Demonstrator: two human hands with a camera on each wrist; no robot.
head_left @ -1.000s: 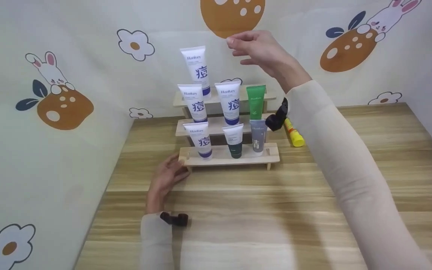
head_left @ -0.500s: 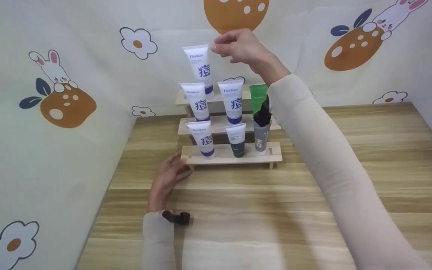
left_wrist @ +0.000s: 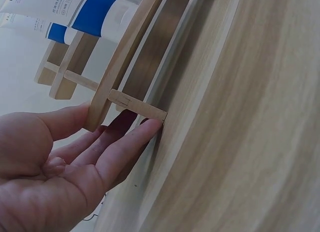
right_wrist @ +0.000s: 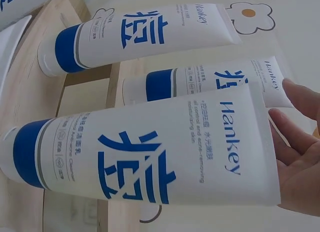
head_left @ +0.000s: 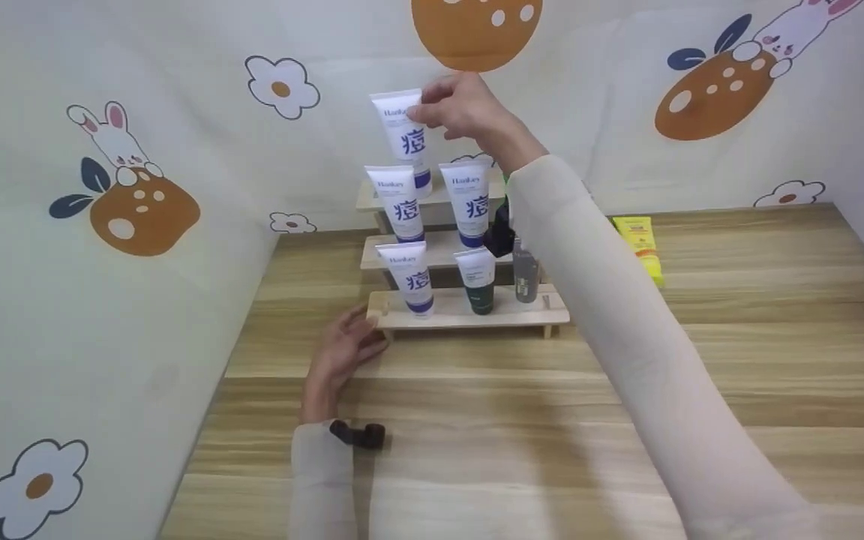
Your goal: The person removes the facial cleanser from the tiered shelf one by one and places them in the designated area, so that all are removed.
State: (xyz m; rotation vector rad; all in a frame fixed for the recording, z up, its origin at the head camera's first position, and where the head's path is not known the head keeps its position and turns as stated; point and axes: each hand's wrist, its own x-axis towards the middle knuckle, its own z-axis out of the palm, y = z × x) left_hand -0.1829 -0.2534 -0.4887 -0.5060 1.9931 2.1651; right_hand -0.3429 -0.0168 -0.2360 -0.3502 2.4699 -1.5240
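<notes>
A tiered wooden display stand (head_left: pixel 469 319) bears several upright squeeze tubes. My left hand (head_left: pixel 343 349) holds the left end of its lowest tier. In the left wrist view, the thumb (left_wrist: pixel 67 123) lies on the plank's end and the fingers reach beneath, by the short leg. At the top tier, my right hand (head_left: pixel 466 112) pinches the upper right edge of a white tube (head_left: pixel 406 146) with blue lettering, thumb in front and fingers behind. The right wrist view shows this tube (right_wrist: pixel 200 81) partly hidden by a nearer white tube (right_wrist: pixel 140 152).
Two more white tubes (head_left: pixel 396 199) (head_left: pixel 411 279) stand on the left of the lower tiers. A white-and-green tube (head_left: pixel 480 281) and a grey tube (head_left: pixel 526 274) stand on the lowest tier. A yellow tube (head_left: pixel 640 247) lies right of the stand. Patterned cloth (head_left: pixel 342 45) hangs behind.
My right hand has moved left and slightly down, from beside the top white tube onto its upper edge. The left hand stays at the stand's end. The yellow tube shows again beyond the right sleeve.
</notes>
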